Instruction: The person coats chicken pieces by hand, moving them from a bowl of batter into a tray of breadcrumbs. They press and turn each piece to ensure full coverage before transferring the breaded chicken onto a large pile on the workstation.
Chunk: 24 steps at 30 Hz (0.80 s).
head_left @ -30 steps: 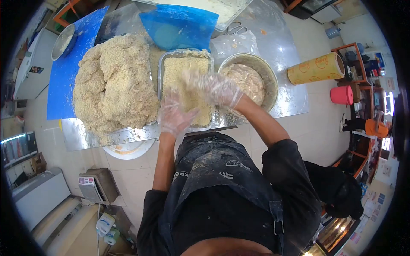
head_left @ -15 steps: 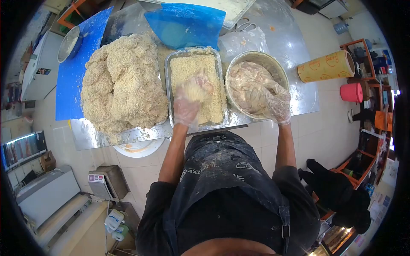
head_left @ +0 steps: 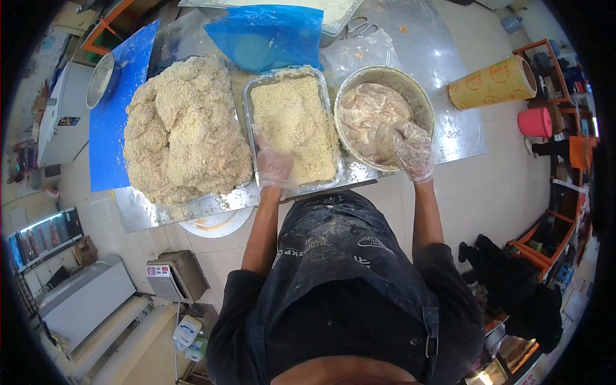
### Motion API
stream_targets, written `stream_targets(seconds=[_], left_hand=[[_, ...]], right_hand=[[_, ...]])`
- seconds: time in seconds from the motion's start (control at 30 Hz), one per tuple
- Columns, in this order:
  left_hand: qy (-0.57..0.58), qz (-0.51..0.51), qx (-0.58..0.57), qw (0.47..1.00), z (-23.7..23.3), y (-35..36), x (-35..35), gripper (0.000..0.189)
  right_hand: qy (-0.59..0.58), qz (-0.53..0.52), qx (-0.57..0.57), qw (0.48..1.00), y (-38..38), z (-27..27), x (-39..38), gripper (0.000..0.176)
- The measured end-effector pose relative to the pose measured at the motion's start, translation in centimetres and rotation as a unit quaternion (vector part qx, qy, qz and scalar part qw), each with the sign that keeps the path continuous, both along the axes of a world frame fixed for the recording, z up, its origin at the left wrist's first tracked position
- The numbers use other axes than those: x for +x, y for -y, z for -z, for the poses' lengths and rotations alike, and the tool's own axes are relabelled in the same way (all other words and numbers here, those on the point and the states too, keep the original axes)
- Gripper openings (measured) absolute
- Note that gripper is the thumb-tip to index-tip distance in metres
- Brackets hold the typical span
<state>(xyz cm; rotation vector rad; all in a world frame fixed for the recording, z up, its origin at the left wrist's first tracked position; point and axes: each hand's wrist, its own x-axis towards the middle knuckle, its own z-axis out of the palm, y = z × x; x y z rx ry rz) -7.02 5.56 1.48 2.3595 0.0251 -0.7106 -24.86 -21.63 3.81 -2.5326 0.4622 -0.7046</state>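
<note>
My left hand [head_left: 274, 168], in a clear plastic glove, is at the left side of a metal tray [head_left: 249, 109] of pale crumbs [head_left: 308, 141]. Its fingers are stretched out at the crumbs and partly blurred. A low mound of crumbs rises in the middle of the tray; what lies under it is hidden. Over the near right rim of a round tub [head_left: 425, 106] reaches my gloved right hand [head_left: 412, 153]. Its fingers are curled on a piece of the wet raw meat [head_left: 372, 109] inside.
Left of the tray is a large crumb-coated heap [head_left: 186, 128]. A blue plastic bag [head_left: 266, 38], a clear bag [head_left: 366, 54] and scissors [head_left: 360, 27] lie behind. A yellow roll [head_left: 493, 83] stands at right, a bowl [head_left: 101, 80] at far left. The metal table's near edge [head_left: 212, 210] is before me.
My left hand has moved from the tray's middle to its left side. The meat piece it was at is now out of sight, with crumbs there. My right hand has shifted slightly left in the tub.
</note>
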Motion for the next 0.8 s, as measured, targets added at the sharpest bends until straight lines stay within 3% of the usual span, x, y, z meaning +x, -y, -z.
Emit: stream_targets(seconds=[0.1, 0.2, 0.3, 0.43, 0.5, 0.6, 0.8], left_hand=[[0.168, -0.004, -0.212, 0.963, 0.9, -0.3, -1.7, 0.104], [0.300, 0.040, -0.258, 0.918, 0.8, 1.1, -1.2, 0.097], [0.229, 0.048, -0.381, 0.894, -0.6, 2.6, 0.5, 0.098], [0.200, 0.195, -0.037, 0.959, -4.5, 0.9, 0.2, 0.108], [0.124, 0.317, 0.206, 0.918, -5.2, -0.3, -1.3, 0.109], [0.205, 0.345, 0.242, 0.883, 1.4, -1.6, -4.3, 0.109], [0.152, 0.287, 0.175, 0.929, 2.3, -1.2, -4.8, 0.086]], right_hand=[[-0.003, 0.005, 0.016, 1.000, -0.1, -0.3, 0.2, 0.012], [0.004, 0.005, 0.029, 1.000, -0.2, -0.6, 0.4, 0.012], [0.001, 0.004, 0.051, 0.999, -0.3, -0.9, 0.4, 0.012], [0.006, 0.003, 0.072, 0.997, -0.3, -0.8, 0.5, 0.010], [-0.004, 0.008, 0.049, 0.999, -0.2, -0.7, 0.3, 0.010], [-0.041, 0.007, 0.014, 0.999, -0.4, -1.0, 0.0, 0.011], [-0.028, 0.017, 0.065, 0.997, -0.3, -0.9, 0.5, 0.011]])
